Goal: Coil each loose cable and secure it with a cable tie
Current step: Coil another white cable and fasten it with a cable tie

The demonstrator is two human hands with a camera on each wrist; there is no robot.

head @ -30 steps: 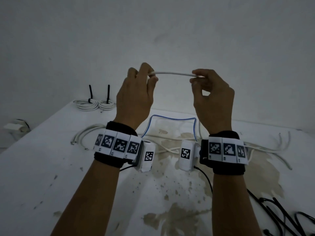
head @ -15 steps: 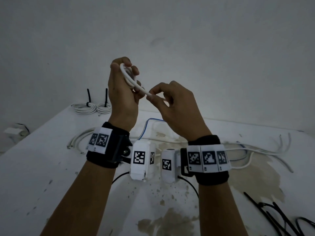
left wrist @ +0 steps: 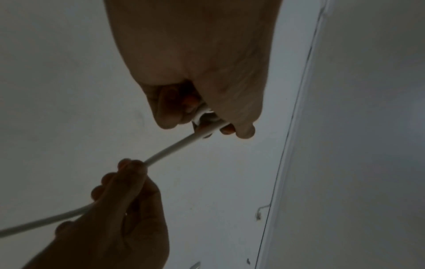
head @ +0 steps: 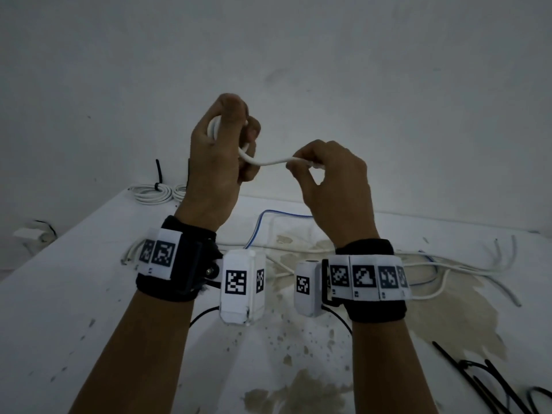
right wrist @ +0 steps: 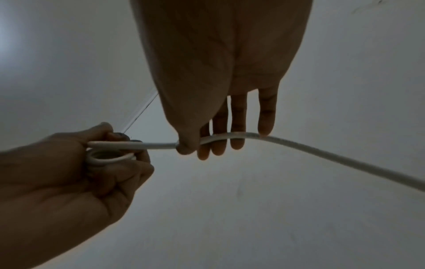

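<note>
A white cable (head: pixel 270 162) is held up in the air in front of the wall. My left hand (head: pixel 222 144) grips a small coil (right wrist: pixel 108 158) of it, wound in its curled fingers. A short straight run of cable (left wrist: pixel 171 148) leads from the coil to my right hand (head: pixel 321 167). The right hand pinches the cable between thumb and fingers (right wrist: pixel 203 143), and the free length (right wrist: pixel 345 160) trails off behind it. Two coiled white cables (head: pixel 155 194) bound with black cable ties lie at the table's far left corner.
Loose white and blue cables (head: pixel 433 264) sprawl across the stained white table (head: pixel 74 294) behind my wrists. Black cable ties (head: pixel 484 383) lie at the near right. More white cable ends (head: pixel 128 255) sit at the left. A wall stands close behind the table.
One second ago the cable ran straight between both hands. The left hand has since wound a loop into its grip, and the right hand has slid back out to the right along the cable.
</note>
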